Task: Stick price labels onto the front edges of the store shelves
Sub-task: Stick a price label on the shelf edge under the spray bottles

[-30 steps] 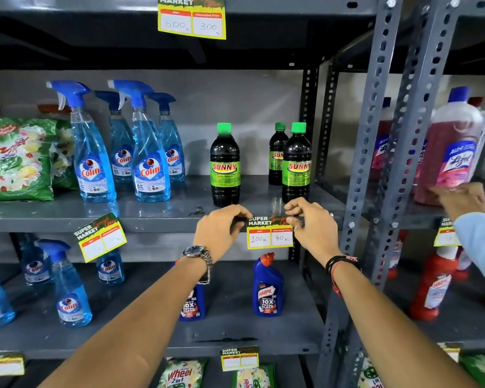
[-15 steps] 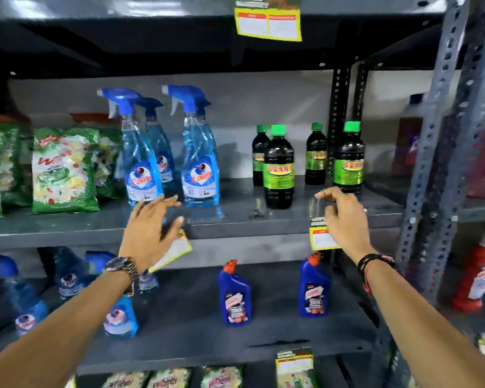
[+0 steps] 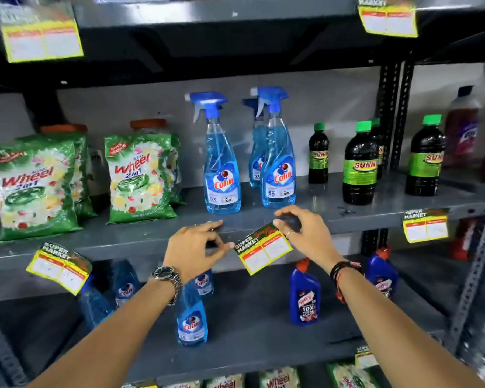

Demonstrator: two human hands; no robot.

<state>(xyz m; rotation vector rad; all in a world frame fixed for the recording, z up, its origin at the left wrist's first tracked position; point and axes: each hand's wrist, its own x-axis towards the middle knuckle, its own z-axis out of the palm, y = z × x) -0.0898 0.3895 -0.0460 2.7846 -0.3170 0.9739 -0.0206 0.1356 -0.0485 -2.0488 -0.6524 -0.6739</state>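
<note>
A yellow price label [image 3: 263, 249] hangs tilted on the front edge of the grey middle shelf [image 3: 123, 242], just below the blue Colin spray bottles [image 3: 221, 175]. My left hand [image 3: 196, 247], with a wristwatch, pinches the label's left corner. My right hand [image 3: 305, 233] grips its upper right corner between thumb and fingers. Another label [image 3: 426, 226] sits straight on the same edge at the right, under the dark Sunny bottles [image 3: 360, 169]. A third label [image 3: 59, 267] hangs crooked at the left, under the green Wheel packs [image 3: 140, 177].
Two more labels [image 3: 41, 37] [image 3: 388, 19] hang on the top shelf edge. The lower shelf holds blue Colin bottles [image 3: 192, 317] and Harpic bottles [image 3: 304, 295]. Perforated grey uprights [image 3: 479, 264] stand at the right.
The view has swung left. Both hands left the straight label under the Sunny bottles and moved left to the tilted label under the Colin bottles, which they now hold.
</note>
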